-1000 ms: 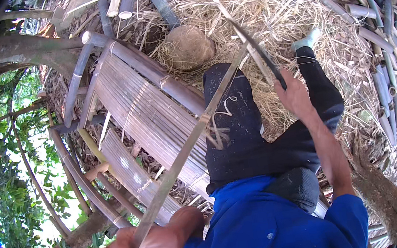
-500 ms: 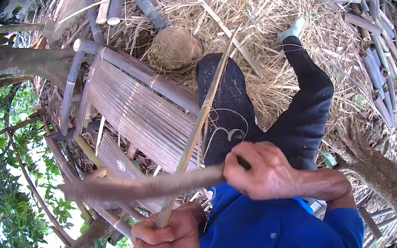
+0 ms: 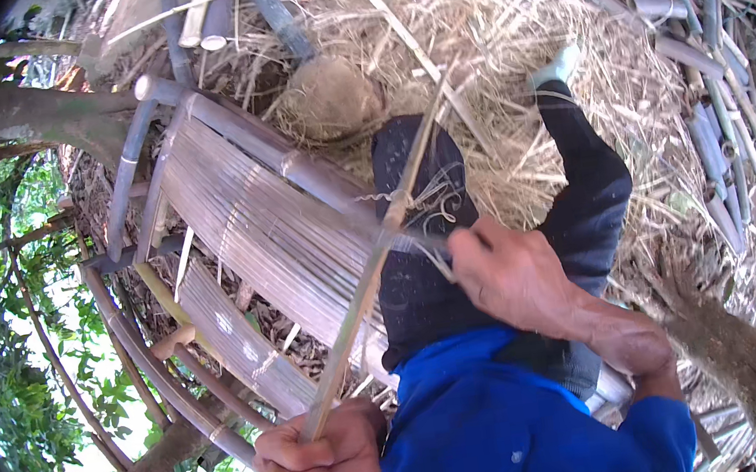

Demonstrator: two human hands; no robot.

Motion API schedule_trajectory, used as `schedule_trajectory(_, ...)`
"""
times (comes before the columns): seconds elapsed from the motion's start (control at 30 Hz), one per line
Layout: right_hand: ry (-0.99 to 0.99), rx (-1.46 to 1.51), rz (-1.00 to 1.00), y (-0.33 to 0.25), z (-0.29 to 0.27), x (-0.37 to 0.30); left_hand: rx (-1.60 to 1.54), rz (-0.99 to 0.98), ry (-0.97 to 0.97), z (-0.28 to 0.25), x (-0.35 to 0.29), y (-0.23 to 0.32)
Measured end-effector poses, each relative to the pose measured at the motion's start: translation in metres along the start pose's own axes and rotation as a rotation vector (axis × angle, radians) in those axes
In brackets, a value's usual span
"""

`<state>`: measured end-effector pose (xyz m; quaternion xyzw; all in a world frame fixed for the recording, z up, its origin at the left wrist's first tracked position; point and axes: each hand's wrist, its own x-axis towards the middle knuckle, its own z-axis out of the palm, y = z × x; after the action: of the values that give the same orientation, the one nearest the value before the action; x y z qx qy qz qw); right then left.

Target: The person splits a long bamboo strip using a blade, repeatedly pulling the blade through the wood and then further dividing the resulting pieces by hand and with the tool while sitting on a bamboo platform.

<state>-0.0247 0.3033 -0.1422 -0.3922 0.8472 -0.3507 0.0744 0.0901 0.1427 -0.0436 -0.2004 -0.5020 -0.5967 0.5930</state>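
My left hand (image 3: pixel 318 468) is closed around the lower end of a long bamboo strip (image 3: pixel 351 321), which slants up and to the right over my left thigh. Closed on a knife, my right hand (image 3: pixel 512 276) is just right of the strip, near its middle. The knife's blade (image 3: pixel 422 245) is smeared by motion and crosses the strip, so its edge cannot be made out. Thin curled shavings (image 3: pixel 436 204) hang by the strip, over my dark trousers.
A slatted bamboo bench (image 3: pixel 251 214) stands to my left. Beyond my knees sit a round stump (image 3: pixel 331 97) and a spread of straw-like shavings (image 3: pixel 483 21). Cut bamboo poles (image 3: pixel 713 130) are piled at the far right. A tree trunk (image 3: pixel 737 351) is close by my right arm.
My right hand has moved up and away along the strip, taking the knife from near my left hand to the strip's middle. My left hand has stayed in place, holding the strip.
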Motion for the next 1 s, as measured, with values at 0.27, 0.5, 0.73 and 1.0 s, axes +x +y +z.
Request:
schedule_trajectory(0.27,0.009,-0.192,0.118,0.067,0.019,0.025,0.076,0.138,0.087,0.016,0.005,-0.027)
schedule_trajectory(0.5,-0.027,-0.23,0.259,0.159,0.064,0.049,-0.01,0.089,0.012,0.013,0.011,-0.024)
schedule_trajectory(0.73,-0.151,-0.31,0.571,0.292,0.102,0.097,0.035,0.056,0.056,0.01,0.023,-0.023)
schedule_trajectory(1.0,0.013,0.035,0.433,0.158,0.026,0.07,0.064,0.131,0.005,0.025,0.059,-0.048)
